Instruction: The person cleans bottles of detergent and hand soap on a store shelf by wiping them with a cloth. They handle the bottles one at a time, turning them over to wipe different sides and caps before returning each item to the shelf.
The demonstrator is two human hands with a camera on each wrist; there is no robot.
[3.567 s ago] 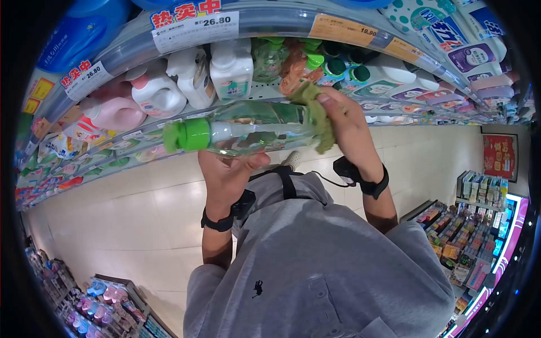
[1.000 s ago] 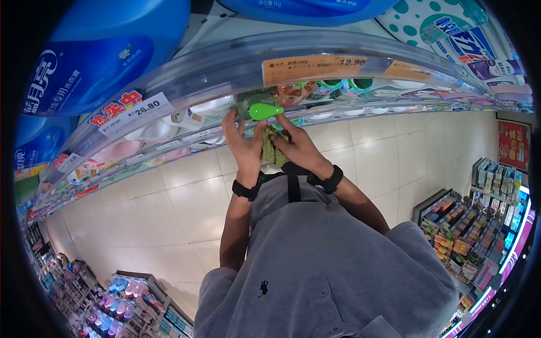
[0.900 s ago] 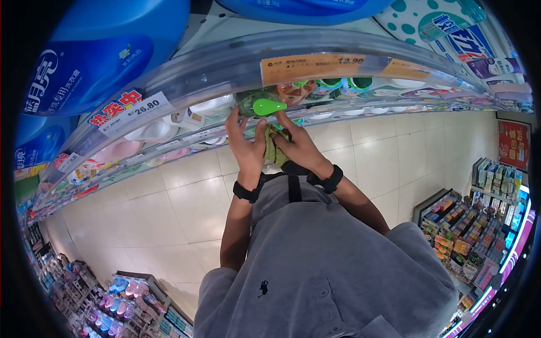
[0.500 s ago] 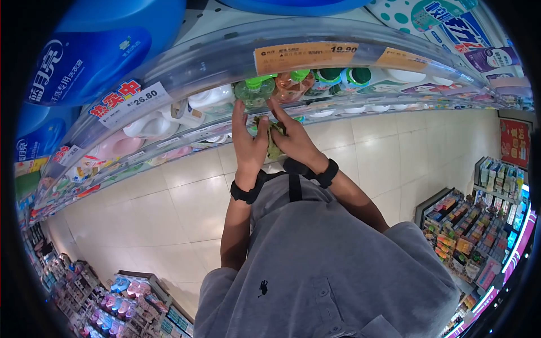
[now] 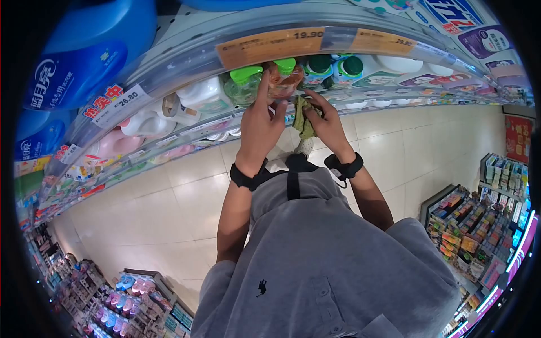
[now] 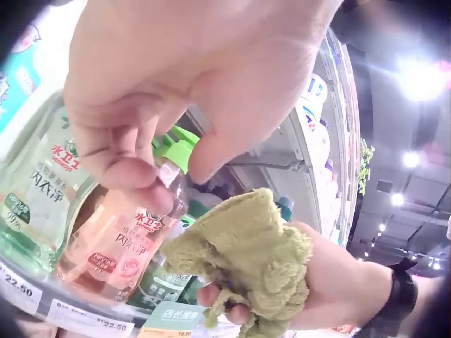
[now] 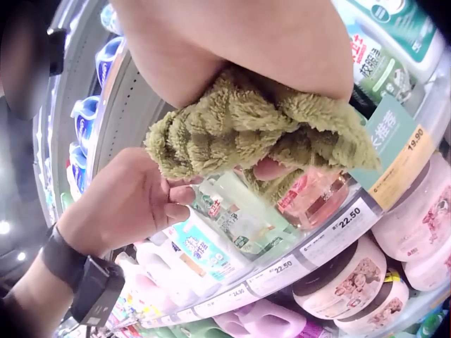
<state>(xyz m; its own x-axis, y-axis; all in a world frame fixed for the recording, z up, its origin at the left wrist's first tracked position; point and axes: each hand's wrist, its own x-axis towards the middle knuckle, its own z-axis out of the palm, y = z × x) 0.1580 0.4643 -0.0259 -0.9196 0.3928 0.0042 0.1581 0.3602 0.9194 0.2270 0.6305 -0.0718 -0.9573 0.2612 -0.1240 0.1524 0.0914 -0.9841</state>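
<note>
On the shelf, a bottle of pink liquid (image 5: 284, 79) with a green pump stands right of a clear green bottle (image 5: 243, 89). My left hand (image 5: 259, 132) reaches to the pink bottle, its index finger extended along the bottle's left side. In the left wrist view the thumb and fingers of this hand (image 6: 190, 77) lie around the green pump (image 6: 180, 149); whether they touch it I cannot tell. A crumpled green cloth (image 5: 305, 119) is gripped by my right hand (image 5: 331, 130), just in front of the shelf. The right wrist view has the cloth (image 7: 232, 134) bunched under that hand (image 7: 239, 35).
Dark-green-capped bottles (image 5: 350, 69) stand to the right, white bottles (image 5: 203, 93) to the left. Above, a shelf edge with price tags (image 5: 270, 46) curves over the bottles, with large blue bottles (image 5: 84, 67) at upper left. Tiled floor (image 5: 197, 203) lies below.
The green bottle, held sideways in the hands in the oldest view, now stands on the shelf, released. Both hands have since shifted right and spread apart, the left to the pink bottle.
</note>
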